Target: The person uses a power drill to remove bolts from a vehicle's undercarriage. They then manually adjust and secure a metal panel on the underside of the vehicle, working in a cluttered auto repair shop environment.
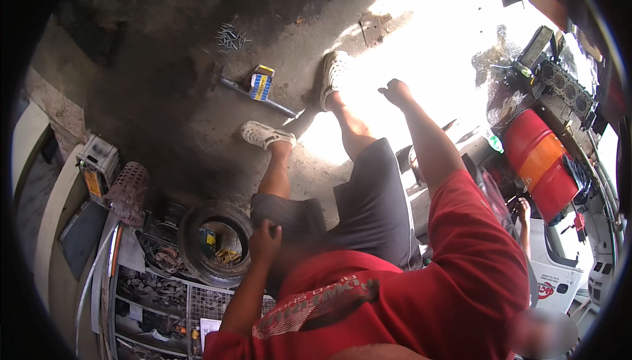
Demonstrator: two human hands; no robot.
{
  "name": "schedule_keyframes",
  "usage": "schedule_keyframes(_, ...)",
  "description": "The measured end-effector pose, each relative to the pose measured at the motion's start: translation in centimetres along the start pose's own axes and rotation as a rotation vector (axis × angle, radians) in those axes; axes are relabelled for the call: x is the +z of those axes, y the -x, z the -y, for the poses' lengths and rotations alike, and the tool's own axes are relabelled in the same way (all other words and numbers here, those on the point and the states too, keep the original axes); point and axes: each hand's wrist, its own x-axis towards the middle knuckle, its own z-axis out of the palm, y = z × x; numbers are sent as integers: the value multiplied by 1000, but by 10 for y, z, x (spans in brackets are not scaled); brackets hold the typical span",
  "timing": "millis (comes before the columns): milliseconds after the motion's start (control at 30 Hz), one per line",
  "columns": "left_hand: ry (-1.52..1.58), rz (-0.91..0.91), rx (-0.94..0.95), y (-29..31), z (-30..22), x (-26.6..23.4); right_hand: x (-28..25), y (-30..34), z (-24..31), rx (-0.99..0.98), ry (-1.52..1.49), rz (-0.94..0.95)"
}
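My left hand [265, 238] hangs beside the left leg of my dark shorts, fingers curled in, with nothing seen in them. Held out to the front right over the sunlit floor, my right hand [397, 93] is closed too, one finger or thumb sticking out; glare washes out its detail. Neither hand touches a tool. On the floor ahead, a blue and yellow carton [261, 86] sits against a long-handled hammer [273, 104] with a dark head. Beyond it lies a loose pile of nails [230, 38].
A tyre [191, 245] stands at my left by a metal rack [151, 291] full of parts. At right are a red and orange drum [540, 166], an engine block [566, 86] and a white vehicle [556, 274]. Another person's hand [523, 211] shows close on my right.
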Motion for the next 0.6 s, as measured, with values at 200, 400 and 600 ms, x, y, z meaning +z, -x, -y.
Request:
schedule_keyframes(200, -105, -128, 29, -27, 15, 20, -6, -147, 57, 149, -38, -185)
schedule_keyframes(400, -137, -255, 98, -43, 17, 7, -6, -234, 93, 363, -92, -319)
schedule_keyframes(600, -175, -259, 134, -60, 16, -2, 77, -270, 49, 312, -125, -478)
